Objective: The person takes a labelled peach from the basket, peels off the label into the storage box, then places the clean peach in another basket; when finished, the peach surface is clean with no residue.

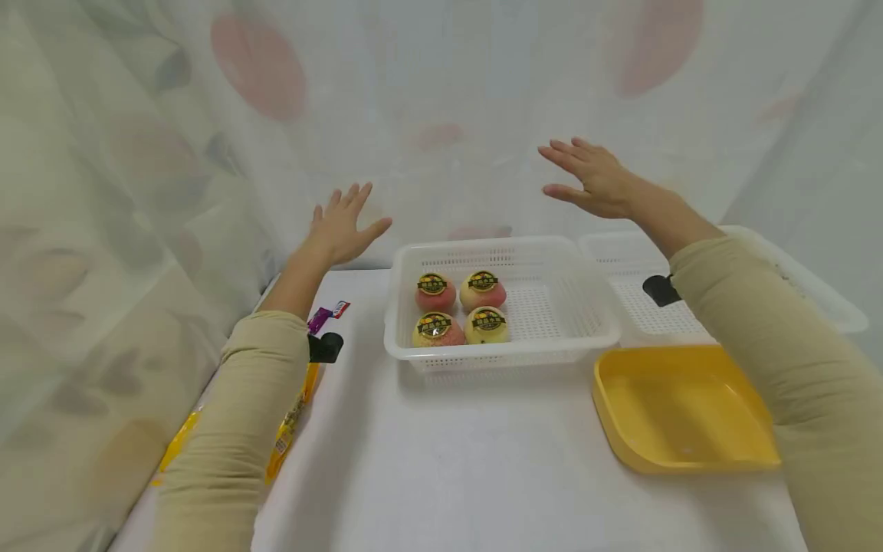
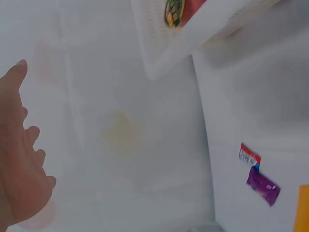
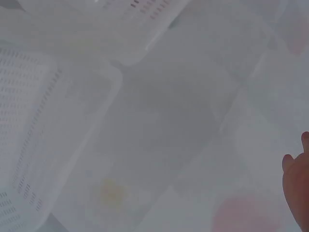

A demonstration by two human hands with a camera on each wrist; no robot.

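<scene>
yellow tray at right; purple sachet and yellow packets at left; patterned curtain behind.

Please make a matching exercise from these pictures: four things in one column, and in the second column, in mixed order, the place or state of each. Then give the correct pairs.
Things:
1. four round fruits
2. yellow tray
3. left hand
4. purple packet

Places or states:
A. raised, fingers spread, holding nothing
B. on the table beside the left forearm
C. inside the left white basket
D. empty, in front of the right white basket

Pairs: 1-C, 2-D, 3-A, 4-B
</scene>
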